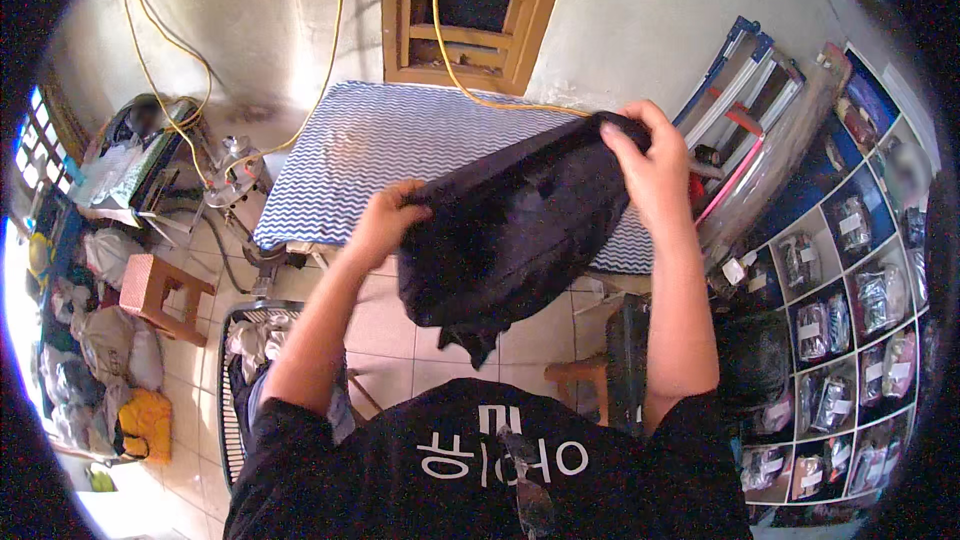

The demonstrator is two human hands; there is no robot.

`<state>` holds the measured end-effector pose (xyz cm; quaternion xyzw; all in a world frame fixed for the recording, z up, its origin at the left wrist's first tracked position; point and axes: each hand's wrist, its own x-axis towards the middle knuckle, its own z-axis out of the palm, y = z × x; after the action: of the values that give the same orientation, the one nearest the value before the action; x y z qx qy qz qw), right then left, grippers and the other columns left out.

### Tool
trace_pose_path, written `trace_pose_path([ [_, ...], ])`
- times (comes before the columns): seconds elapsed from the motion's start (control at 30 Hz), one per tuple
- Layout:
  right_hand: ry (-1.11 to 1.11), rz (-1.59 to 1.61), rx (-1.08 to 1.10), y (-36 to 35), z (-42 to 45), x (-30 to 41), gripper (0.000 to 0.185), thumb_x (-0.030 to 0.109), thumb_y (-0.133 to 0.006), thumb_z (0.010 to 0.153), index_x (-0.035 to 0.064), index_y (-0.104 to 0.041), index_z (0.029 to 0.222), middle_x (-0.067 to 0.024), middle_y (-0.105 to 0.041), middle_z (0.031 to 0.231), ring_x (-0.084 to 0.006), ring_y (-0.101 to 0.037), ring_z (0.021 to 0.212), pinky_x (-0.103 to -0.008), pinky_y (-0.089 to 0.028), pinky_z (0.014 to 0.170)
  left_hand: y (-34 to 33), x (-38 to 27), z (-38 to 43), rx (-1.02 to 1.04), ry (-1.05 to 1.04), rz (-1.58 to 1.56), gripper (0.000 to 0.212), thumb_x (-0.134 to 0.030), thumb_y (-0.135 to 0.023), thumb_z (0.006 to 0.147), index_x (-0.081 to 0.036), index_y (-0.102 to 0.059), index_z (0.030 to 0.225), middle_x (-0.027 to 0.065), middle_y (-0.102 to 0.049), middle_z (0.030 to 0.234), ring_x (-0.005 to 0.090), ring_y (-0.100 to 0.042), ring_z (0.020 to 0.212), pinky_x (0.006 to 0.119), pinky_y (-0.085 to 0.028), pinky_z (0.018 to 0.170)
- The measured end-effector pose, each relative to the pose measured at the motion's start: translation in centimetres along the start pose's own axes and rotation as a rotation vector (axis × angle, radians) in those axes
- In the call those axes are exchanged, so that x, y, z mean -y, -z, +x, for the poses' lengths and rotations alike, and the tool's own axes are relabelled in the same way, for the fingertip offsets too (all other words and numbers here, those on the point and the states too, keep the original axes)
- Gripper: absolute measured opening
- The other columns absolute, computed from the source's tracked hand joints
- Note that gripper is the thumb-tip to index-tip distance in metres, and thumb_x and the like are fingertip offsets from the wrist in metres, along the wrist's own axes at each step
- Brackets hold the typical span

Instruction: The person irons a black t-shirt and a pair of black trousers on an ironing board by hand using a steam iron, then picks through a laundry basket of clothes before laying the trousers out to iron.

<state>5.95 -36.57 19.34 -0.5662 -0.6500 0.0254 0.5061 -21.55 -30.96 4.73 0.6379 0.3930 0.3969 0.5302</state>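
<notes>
A black cloth garment (510,240) hangs between my two hands, in front of an ironing table with a blue-and-white zigzag cover (420,135). My left hand (394,221) grips its left edge, a little above the table's front edge. My right hand (649,154) pinches its upper right corner, thumb on the near side. The garment's lower end dangles over the tiled floor, and its body hides part of the table's front. What kind of garment it is, I cannot tell.
Left of me stands a laundry basket (225,390) with clothes. Beyond are a plastic stool (161,296), several bags and a second ironing board (124,165). A yellow hose (450,75) crosses the table's back. Cubby shelves (825,360) with packed garments line the right side, near a folded ladder (727,101).
</notes>
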Motion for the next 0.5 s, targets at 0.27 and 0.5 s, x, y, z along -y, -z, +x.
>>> trace_pose_path([
  [0.27, 0.141, -0.181, 0.581, 2.1, -3.8, -4.5, 0.055, 0.011, -0.068, 0.068, 0.0023, -0.043, 0.116, -0.0171, -0.057, 0.106, -0.0322, -0.054, 0.100, -0.0385, -0.042, 0.086, -2.7, -5.8, 1.2, 0.234, 0.218, -0.855, 0.033, -0.004, -0.039, 0.079, 0.002, -0.050, 0.109, 0.0121, -0.060, 0.099, 0.0220, -0.060, 0.083, 0.034, -0.048, 0.080],
  [0.5, -0.557, 0.440, 0.541, -1.7, -7.4, -5.0, 0.029, 0.011, -0.059, 0.077, -0.0002, -0.058, 0.104, -0.0075, -0.061, 0.097, -0.0176, -0.054, 0.092, -0.0295, -0.040, 0.085, -6.7, -11.1, 0.5, 0.469, -0.225, 0.518, 0.047, -0.029, -0.070, 0.069, 0.000, -0.051, 0.101, 0.0204, -0.061, 0.092, 0.0298, -0.060, 0.086, 0.039, -0.045, 0.078],
])
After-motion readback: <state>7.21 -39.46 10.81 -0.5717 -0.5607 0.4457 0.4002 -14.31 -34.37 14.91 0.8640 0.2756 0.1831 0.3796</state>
